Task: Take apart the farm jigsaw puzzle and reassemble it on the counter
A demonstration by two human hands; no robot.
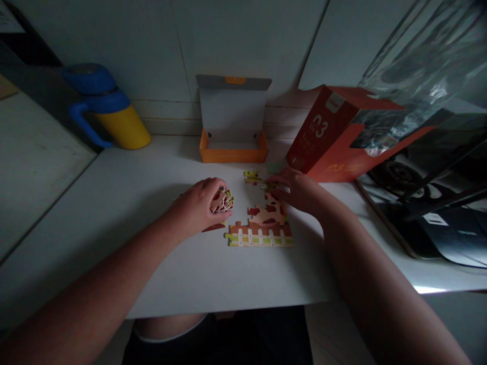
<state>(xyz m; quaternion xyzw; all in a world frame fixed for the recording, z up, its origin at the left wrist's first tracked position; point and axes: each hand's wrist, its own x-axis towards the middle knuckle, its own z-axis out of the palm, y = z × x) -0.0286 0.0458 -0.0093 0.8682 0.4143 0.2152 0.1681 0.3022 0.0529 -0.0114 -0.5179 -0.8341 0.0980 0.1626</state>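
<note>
Wrapped around a bunch of loose jigsaw puzzle pieces (222,201) is my left hand (198,205), held over the left of the white table. Under it another piece (213,227) pokes out, mostly hidden. A partly joined jigsaw puzzle (261,235) lies to the right, with a white fence along its bottom and a brown-spotted animal above. My right hand (294,190) rests at the puzzle's upper right side, fingers bent down onto pieces there; what is under the fingertips is hidden. Just left of those fingers sits a small yellow-green piece (252,176).
An orange box (234,155) with its lid raised stands against the wall. At the right are a tilted red box (327,137), clear plastic wrapping (414,81) and a black object (437,218). A blue and yellow jug (122,119) stands back left.
</note>
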